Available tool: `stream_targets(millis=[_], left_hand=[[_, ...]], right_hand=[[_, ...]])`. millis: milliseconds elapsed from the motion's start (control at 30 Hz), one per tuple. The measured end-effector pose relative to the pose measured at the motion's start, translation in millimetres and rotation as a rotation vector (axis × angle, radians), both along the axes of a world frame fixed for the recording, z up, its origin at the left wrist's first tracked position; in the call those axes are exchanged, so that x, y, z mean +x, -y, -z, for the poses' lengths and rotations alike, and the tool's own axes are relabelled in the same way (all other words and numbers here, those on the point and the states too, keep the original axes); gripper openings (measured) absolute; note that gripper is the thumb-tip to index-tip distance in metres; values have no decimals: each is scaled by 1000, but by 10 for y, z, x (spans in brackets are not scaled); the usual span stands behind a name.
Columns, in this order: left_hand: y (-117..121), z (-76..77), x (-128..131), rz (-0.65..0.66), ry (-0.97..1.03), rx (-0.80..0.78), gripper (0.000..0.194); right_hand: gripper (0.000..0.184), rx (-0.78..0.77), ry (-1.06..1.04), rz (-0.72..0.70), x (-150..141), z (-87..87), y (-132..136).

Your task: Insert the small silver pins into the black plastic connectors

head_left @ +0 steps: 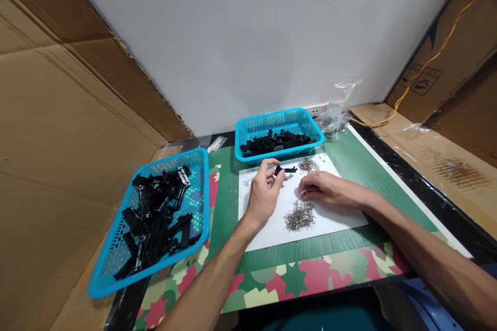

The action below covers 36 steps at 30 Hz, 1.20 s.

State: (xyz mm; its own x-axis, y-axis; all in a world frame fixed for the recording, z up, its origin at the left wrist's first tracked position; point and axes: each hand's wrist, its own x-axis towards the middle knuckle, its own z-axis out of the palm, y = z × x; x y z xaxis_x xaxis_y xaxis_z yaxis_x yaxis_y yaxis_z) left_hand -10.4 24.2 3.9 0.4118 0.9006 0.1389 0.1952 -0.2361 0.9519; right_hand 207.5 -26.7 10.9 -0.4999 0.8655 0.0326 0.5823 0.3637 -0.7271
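Observation:
My left hand (pixel 264 194) is closed around one end of a small black plastic part (pixel 289 170), whose narrow end sticks out to the right. Beside it, my right hand (pixel 321 186) pinches a thin, shiny metal pin (pixel 303 193) between its fingertips. Both hands are above a white sheet (pixel 267 235). On that sheet, a larger pile of small metal pins (pixel 300 216) lies just below my right fingers, and a smaller pile of metal pieces (pixel 308 165) lies above them. Whether the two piles hold the same pieces is too fine to tell.
A blue basket (pixel 207 191) with black parts, some bearing shiny metal, stands at the left. Another blue basket (pixel 279 155) of black parts stands at the back. Clear plastic bags (pixel 334 118) lie behind it. Cardboard walls (pixel 58 165) flank the green mat (pixel 373 181).

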Motion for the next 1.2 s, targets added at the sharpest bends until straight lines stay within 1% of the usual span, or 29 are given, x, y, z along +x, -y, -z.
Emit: stream_targets(millis=[100,200,367,433,533,600,700,800,900,967,1000,1067,1200], left_hand=[[-9,11,-4,2,-13,25,27],[-19,28,-6,-13,-33,34,26],[-3,47,19,-6,-35,32,22],[11,45,31,8,-48,42,21],[28,32,39,19,-65,58,20],[32,24,41,15,-65,50,20],[32,16,43,4,-60,39,20],[28,15,48,7,-65,59,20],[20,25,49,34,-62,68,22],[10,38,48,41,-44,65,23],[3,46,49,38,-35,64,23],[-12,59,51,28,-32,71,23],[-35,64,57,8,-72,160,18]], right_hand=[[15,13,3,25,25,-34,6],[13,-9,-13,33,44,-39,10],[14,-21,-15,-27,21,-15,48],[17,-18,-5,-48,4,-28,66],[20,-6,-5,-39,12,-68,73],[19,-5,-8,-2,51,-86,62],[19,7,9,113,144,-64,30],[20,73,29,277,246,-9,-16],[25,145,127,473,332,13,-59],[29,176,194,574,370,-3,-76],[30,187,207,603,380,-17,-82],[26,175,201,611,387,-45,-88],[13,36,221,560,407,-77,-88]])
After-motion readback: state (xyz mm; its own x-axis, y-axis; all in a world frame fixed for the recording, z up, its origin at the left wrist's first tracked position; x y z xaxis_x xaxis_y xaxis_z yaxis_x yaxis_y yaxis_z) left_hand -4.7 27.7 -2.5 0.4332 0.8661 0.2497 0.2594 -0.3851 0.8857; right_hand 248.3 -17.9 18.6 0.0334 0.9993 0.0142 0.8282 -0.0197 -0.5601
